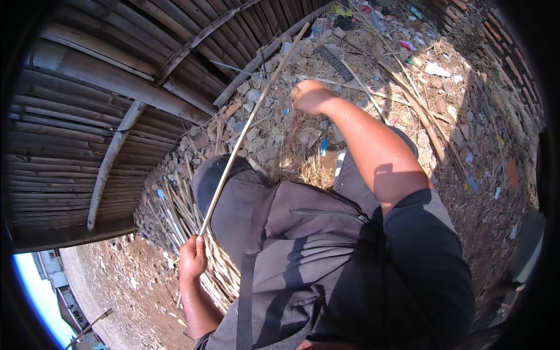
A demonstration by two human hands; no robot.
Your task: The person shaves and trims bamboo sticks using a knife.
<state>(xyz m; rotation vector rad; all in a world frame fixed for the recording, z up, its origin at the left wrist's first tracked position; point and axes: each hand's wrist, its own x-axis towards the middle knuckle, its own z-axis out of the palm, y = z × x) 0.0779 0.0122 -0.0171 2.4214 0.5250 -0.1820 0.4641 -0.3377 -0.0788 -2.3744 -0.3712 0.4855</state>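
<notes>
My left hand [193, 258] is closed around the near end of a long thin bamboo strip [251, 122], which runs up and to the right toward the rubble. My right hand [311, 96] is stretched out far ahead over stones and dry grass, fingers curled; whether it holds something I cannot make out. A grey bag [303, 233] hangs on my chest below both arms. My knees in dark trousers [224, 181] sit between the hands.
A bamboo slat wall [87, 116] fills the left side. A pile of thin bamboo strips [181, 216] lies by my left knee. Rubble, litter and dry sticks [408, 76] cover the ground ahead; bare earth [134, 291] lies lower left.
</notes>
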